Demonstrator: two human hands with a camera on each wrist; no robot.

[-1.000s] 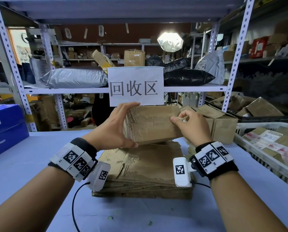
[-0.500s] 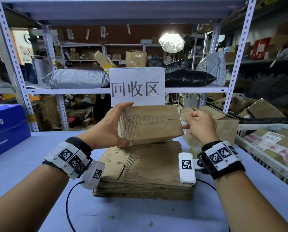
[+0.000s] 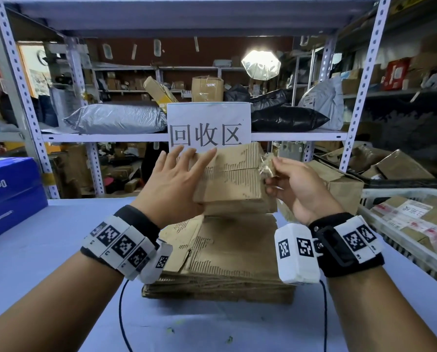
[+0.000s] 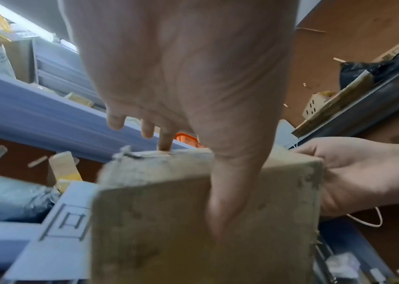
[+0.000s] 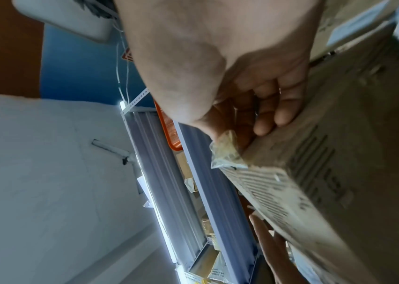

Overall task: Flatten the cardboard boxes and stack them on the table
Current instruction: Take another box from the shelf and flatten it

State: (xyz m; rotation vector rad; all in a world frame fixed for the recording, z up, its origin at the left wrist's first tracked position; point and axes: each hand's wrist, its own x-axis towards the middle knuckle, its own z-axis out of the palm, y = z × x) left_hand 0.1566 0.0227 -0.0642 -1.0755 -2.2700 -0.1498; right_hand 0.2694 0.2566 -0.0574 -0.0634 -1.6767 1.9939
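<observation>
The worktop [image 3: 47,250] is pale blue and carries a stack [image 3: 225,257] of flattened cardboard at its centre. A box [image 3: 234,174] is held in the air above that stack, in front of the white sign [image 3: 208,123] fixed to the shelf rail. The left hand [image 3: 173,185] supports the box's left end, fingers [image 3: 204,158] straight and spread over the top, thumb under the box. The right hand [image 3: 297,189] pinches a crumpled strip of clear tape [image 3: 267,166] at the box's right end. A blue carton [image 3: 9,194] sits at the worktop's left, a white crate [image 3: 402,240] of parcels at its right. Behind stands a metal rack [image 3: 359,85] holding a grey bag [image 3: 116,119] and a black bag [image 3: 287,119]; further shelving crowded with cartons fills the room.
</observation>
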